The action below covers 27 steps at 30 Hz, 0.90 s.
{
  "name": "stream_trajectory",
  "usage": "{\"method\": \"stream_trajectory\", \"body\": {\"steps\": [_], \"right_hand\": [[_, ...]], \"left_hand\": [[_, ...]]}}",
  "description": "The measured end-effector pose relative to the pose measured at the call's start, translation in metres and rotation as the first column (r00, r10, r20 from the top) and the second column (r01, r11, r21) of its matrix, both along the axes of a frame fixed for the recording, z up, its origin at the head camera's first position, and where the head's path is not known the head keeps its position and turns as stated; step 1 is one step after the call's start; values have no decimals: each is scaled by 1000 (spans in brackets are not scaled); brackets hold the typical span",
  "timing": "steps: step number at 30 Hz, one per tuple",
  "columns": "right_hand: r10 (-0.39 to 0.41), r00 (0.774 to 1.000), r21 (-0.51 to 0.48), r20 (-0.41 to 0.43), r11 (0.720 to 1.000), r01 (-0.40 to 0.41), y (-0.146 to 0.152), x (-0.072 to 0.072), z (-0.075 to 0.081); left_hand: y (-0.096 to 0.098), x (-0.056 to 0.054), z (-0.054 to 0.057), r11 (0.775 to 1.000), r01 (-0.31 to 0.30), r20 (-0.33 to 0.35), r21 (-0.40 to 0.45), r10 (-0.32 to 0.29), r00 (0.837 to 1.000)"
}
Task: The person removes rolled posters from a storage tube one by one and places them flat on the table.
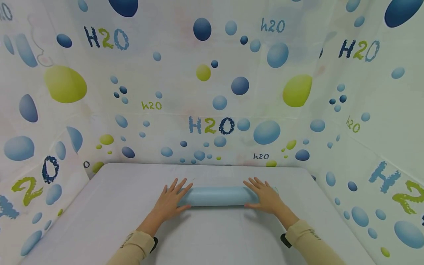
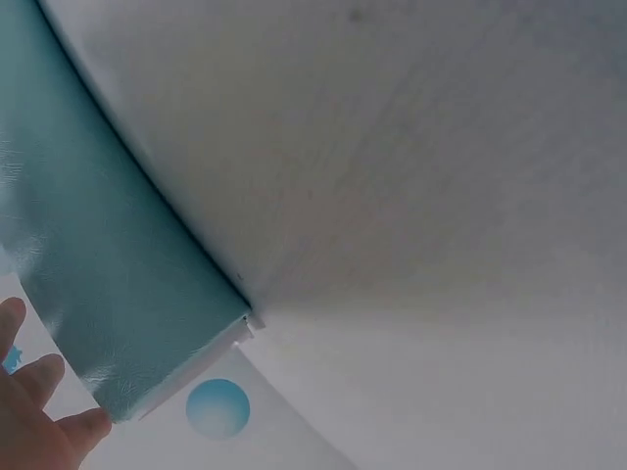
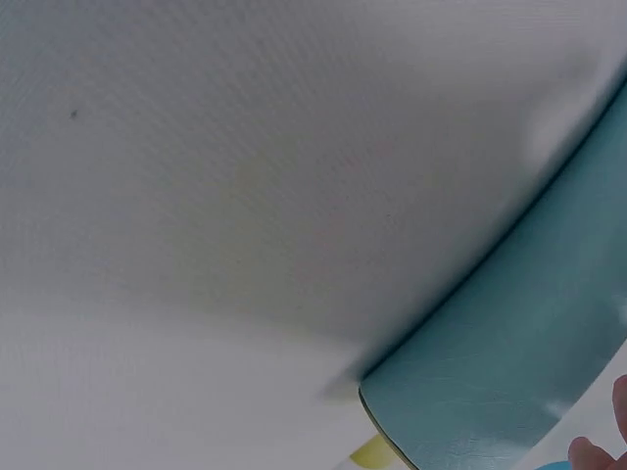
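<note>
A light-blue roll (image 1: 216, 196) of smooth, slightly creased sheet material lies crosswise on the white table. My left hand (image 1: 170, 198) rests on its left end with fingers spread, and my right hand (image 1: 266, 197) lies likewise over the right end. Both thumbs point inward along the near side of the roll. In the left wrist view, the roll (image 2: 108, 235) shows a pale layered edge at its end, with a few fingertips at the lower left. The right wrist view has the roll (image 3: 500, 333) at the right and only fingertips in the corner.
The white tabletop (image 1: 109, 206) stretches around the roll. Behind and on both sides hangs a white curtain (image 1: 179, 88) printed with blue and green drops and H2O lettering. Dark bands (image 1: 286, 240) sit at both wrists by the beige sleeves (image 1: 308, 239).
</note>
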State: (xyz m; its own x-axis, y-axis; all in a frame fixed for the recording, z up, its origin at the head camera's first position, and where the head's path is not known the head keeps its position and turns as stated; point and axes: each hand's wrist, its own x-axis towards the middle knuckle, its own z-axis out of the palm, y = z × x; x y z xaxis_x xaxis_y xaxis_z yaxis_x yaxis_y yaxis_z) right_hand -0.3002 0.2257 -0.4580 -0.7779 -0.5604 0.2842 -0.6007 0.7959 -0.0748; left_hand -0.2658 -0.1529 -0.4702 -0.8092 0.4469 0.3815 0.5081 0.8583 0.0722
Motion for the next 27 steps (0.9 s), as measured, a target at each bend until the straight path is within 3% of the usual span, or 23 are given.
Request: {"method": "stream_trajectory", "body": {"steps": [7, 19, 27], "right_hand": [[5, 1000, -2, -21, 1000, -5, -1, -4, -4], [-40, 997, 14, 63, 999, 39, 0, -5, -11], [-42, 998, 36, 36, 999, 41, 1, -5, -13]], "left_hand": [[-2, -4, -6, 1000, 6, 10, 19, -6, 1000], [-3, -4, -7, 1000, -22, 42, 7, 22, 999], [-3, -5, -10, 999, -26, 42, 22, 25, 999]]}}
